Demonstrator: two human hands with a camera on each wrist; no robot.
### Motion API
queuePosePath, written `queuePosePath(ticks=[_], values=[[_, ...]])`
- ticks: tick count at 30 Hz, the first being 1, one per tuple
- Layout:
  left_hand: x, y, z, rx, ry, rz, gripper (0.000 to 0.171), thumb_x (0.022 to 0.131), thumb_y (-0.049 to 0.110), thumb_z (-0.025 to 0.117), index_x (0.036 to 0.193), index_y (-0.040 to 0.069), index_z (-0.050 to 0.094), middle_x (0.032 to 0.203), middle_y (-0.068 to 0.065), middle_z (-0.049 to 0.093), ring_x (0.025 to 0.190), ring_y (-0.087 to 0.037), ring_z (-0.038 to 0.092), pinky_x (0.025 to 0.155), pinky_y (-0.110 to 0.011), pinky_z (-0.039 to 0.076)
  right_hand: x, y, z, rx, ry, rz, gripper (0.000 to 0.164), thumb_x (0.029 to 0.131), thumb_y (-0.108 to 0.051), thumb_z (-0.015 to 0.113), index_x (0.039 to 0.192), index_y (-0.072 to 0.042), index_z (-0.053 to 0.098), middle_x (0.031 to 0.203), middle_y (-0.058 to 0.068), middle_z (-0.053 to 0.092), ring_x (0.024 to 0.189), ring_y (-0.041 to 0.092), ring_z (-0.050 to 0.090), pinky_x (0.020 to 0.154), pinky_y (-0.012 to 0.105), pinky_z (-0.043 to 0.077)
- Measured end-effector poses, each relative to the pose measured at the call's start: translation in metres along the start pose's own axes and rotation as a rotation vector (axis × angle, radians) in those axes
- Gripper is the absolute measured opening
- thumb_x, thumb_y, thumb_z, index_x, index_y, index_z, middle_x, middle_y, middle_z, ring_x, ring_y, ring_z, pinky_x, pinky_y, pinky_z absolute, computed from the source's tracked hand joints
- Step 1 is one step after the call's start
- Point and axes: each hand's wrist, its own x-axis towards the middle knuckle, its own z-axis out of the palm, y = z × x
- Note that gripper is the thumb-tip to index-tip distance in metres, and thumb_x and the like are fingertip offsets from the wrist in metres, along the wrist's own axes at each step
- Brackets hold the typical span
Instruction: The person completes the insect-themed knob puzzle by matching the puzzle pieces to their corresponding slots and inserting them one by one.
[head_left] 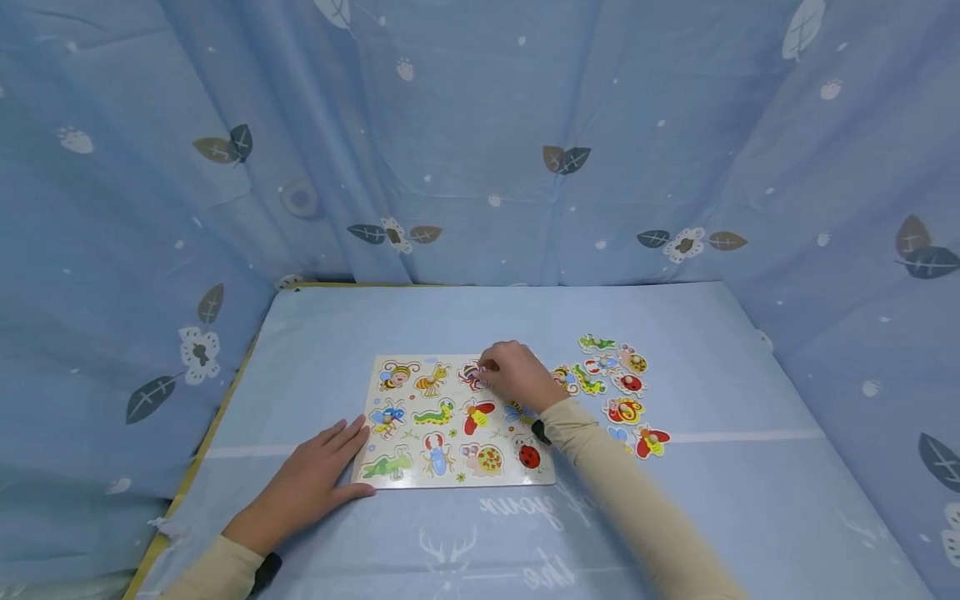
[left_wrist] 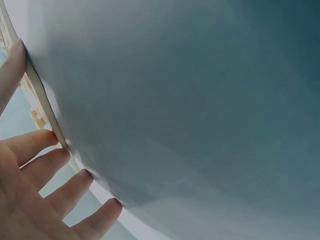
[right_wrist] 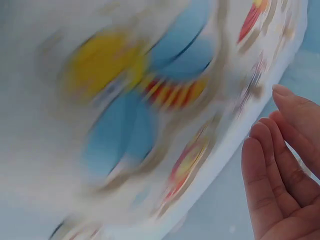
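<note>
A white wooden peg puzzle board [head_left: 420, 484] printed with insects lies on the table. My left hand [head_left: 315, 467] rests at its left edge, fingers spread and fairly straight; in the left wrist view the fingertips [left_wrist: 60, 152] meet the rim. Over the top row, my right hand [head_left: 517, 372] is beside the purple spider [head_left: 469, 377], fingers bent. In the right wrist view that hand [right_wrist: 282, 170] has thumb and fingertips near each other, with nothing visible between them. A blue-winged insect [head_left: 387, 418] is at the board's left. The right forearm partly covers the board's right side.
Several loose knobbed pieces lie right of the board, among them a ladybird [head_left: 628, 382], a red butterfly [head_left: 624, 411], a green caterpillar [head_left: 590, 381] and a red-winged insect [head_left: 652, 442]. Blue patterned curtain [head_left: 480, 167] surrounds the cloth-covered table [head_left: 750, 500].
</note>
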Motion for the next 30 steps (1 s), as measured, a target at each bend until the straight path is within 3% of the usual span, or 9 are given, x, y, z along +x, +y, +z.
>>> queuePosePath(ticks=[14,22,30], values=[[-0.001,-0.002,-0.002,-0.007,0.004,0.008,0.092,0.085,0.066,0.072,0.152,0.007,0.051,0.162,-0.012,0.046,0.145,-0.044,0.046,0.109,-0.062,0.047,-0.055,0.077,-0.042,-0.05,0.087,0.215,0.017,0.092,-0.018,0.08,0.106,-0.008,0.081,0.095,0.005,0.077,0.082,0.015,0.068,0.074,0.035,0.059],[-0.001,-0.001,-0.003,-0.006,0.009,0.009,0.092,0.085,0.066,0.072,0.153,0.007,0.051,0.161,-0.011,0.047,0.144,-0.044,0.047,0.108,-0.062,0.047,-0.083,0.101,-0.054,-0.071,0.125,0.241,0.016,0.089,-0.016,0.083,0.102,-0.007,0.081,0.093,0.006,0.077,0.081,0.016,0.067,0.073,0.037,0.058],[-0.002,0.001,-0.005,-0.015,0.003,0.016,0.089,0.086,0.063,0.073,0.153,0.007,0.052,0.161,-0.011,0.047,0.145,-0.043,0.047,0.108,-0.062,0.048,-0.091,0.116,-0.054,-0.095,0.094,0.253,0.011,0.09,-0.015,0.081,0.097,-0.007,0.082,0.09,0.006,0.078,0.077,0.013,0.068,0.071,0.036,0.059]])
